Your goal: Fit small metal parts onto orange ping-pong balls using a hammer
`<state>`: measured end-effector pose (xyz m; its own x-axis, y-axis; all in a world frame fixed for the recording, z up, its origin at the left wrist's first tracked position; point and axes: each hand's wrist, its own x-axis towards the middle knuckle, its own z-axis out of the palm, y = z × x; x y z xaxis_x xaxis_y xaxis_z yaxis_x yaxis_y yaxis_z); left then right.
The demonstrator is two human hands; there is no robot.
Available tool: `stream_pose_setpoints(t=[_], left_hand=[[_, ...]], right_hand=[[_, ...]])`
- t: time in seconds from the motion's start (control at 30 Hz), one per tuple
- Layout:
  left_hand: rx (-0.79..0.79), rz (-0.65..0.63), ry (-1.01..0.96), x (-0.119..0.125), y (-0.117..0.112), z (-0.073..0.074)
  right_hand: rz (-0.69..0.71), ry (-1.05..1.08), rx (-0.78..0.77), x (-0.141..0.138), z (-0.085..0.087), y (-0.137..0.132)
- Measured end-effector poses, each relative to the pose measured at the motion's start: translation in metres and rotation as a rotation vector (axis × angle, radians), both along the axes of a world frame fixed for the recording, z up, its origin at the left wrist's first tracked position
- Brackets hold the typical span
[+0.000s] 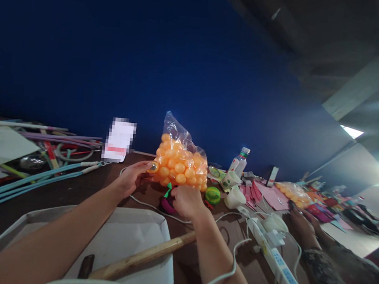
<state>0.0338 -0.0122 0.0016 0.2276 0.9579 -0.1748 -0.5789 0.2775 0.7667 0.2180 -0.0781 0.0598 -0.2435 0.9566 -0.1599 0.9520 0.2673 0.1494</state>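
Plainly, the left hand [131, 180] pinches a small shiny round piece [154, 167], fingers narrow. From them, a curved purple piece [168, 205] with a green strip [168, 190] lies at five o'clock, nearer the right hand [187, 201], whose fingers curl against it; whether they grip, I cannot tell. At three o'clock, a crinkled clear plastic bag [177, 130] bulges with smooth orange balls [181, 168] on the brown table [89, 188].

The bare right hand [187, 202] covers part of a purple-and-green rounded piece [167, 205]; its forearm [213, 246] hides a pale wooden handle's [143, 255] far end. Pixelation blurs an upright white rectangular panel's [120, 136] markings.
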Motion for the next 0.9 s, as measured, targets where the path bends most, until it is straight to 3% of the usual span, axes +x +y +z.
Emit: stream_pose_setpoints(t=[0.33,0.67,0.8,0.9], left_hand=[[-0.007,0.011,-0.007,-0.0004,0.0008,-0.0003],[-0.004,0.005,0.000,-0.0007,-0.0007,0.0029],[-0.030,0.021,0.000,-0.0017,-0.0007,0.0039],[-0.035,0.034,-0.053,-0.0030,0.0010,0.0023]], right_hand=[[-0.010,0.022,0.056,-0.0003,-0.0027,-0.0019],[-0.092,0.109,0.102,-0.0033,0.0053,-0.0066],[-0.169,0.302,0.188,0.0000,0.0053,-0.0056],[-0.133,0.580,0.318,-0.0003,0.0017,-0.0034]])
